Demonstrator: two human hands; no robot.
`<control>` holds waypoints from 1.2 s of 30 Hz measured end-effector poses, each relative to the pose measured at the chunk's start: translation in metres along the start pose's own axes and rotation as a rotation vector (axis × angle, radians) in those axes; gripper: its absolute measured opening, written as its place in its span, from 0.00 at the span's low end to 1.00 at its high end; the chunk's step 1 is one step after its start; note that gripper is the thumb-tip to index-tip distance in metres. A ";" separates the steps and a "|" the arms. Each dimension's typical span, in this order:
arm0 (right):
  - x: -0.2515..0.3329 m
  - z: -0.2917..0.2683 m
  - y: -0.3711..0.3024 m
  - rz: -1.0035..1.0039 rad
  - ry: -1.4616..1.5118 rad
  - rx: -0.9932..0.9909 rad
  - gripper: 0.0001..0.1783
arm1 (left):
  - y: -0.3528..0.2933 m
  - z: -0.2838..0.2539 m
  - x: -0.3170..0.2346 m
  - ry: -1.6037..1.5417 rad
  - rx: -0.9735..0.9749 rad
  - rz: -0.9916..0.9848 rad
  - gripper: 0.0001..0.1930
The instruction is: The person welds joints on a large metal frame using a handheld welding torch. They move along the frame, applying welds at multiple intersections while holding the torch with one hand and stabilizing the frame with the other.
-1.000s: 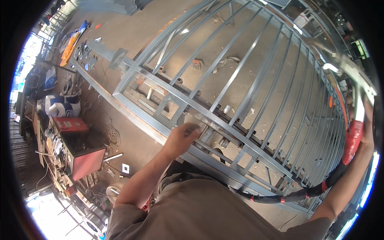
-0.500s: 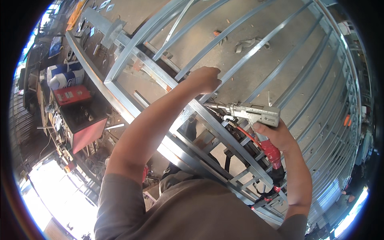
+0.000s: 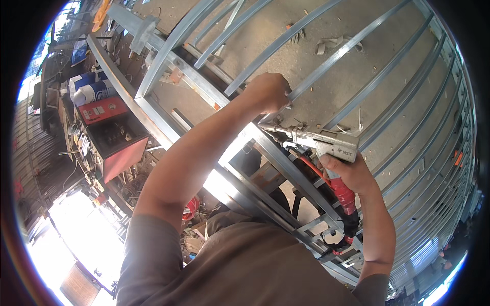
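Observation:
My left hand [image 3: 268, 93] is closed around a flat grey metal bar [image 3: 341, 57], close to where the bar's lower end meets a square-tube frame [image 3: 293, 171]. The fingertips are partly hidden behind the hand. In my right hand [image 3: 353, 174] is a silver, pistol-shaped welding torch [image 3: 326, 142], with my fingers wrapped round its grip. Its narrow nozzle points left, at the bar's end just below my left hand. A red-wrapped cable [image 3: 344, 196] runs down from the grip beside my forearm.
Several parallel bars [image 3: 380, 94] fan out to the upper right over the concrete floor. A red open-topped box [image 3: 122, 158] stands at the left among tools, beside a white-and-blue container [image 3: 97, 92]. A glove [image 3: 296, 34] and a strap [image 3: 339, 45] lie on the floor.
The view has shifted slightly, so the frame and the box appear moved. My left hand sits a little farther right along the bar. My right hand still holds the torch at the joint.

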State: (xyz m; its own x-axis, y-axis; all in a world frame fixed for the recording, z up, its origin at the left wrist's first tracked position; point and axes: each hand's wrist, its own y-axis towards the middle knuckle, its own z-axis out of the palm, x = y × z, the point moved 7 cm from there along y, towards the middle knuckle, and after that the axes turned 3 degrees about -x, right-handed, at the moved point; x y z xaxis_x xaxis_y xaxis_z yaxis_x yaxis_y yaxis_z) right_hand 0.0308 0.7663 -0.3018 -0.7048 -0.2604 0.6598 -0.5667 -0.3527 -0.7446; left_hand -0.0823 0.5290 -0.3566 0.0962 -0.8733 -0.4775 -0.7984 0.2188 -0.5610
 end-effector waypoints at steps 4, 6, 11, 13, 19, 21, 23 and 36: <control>0.001 0.002 -0.002 -0.002 -0.019 0.026 0.27 | 0.001 -0.001 -0.003 0.025 -0.015 0.012 0.16; 0.001 0.003 -0.002 0.019 -0.017 0.045 0.27 | 0.000 -0.001 -0.003 0.032 -0.019 0.006 0.15; 0.003 0.006 -0.004 0.000 -0.006 0.046 0.27 | 0.004 0.001 -0.001 0.052 -0.010 0.006 0.16; 0.003 0.007 -0.004 -0.015 -0.013 0.048 0.27 | 0.005 0.002 -0.001 0.026 -0.036 0.034 0.15; 0.005 0.008 -0.003 -0.003 -0.039 0.061 0.26 | 0.002 0.000 -0.001 -0.047 -0.119 0.103 0.12; 0.007 0.008 -0.005 -0.001 -0.036 0.079 0.26 | 0.000 -0.002 -0.001 -0.101 -0.124 0.121 0.11; 0.008 0.009 -0.005 -0.004 -0.030 0.048 0.26 | 0.002 0.000 0.000 -0.078 -0.117 0.083 0.11; 0.008 0.007 -0.007 -0.005 -0.054 0.049 0.24 | 0.007 0.008 0.010 -0.374 -0.183 0.323 0.07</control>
State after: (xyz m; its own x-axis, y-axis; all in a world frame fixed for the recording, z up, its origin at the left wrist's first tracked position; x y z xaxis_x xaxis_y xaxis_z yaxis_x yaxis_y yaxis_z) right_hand 0.0323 0.7601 -0.2904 -0.6771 -0.3063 0.6691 -0.5478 -0.3973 -0.7363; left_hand -0.0820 0.5255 -0.3705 0.0071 -0.5514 -0.8342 -0.9100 0.3422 -0.2340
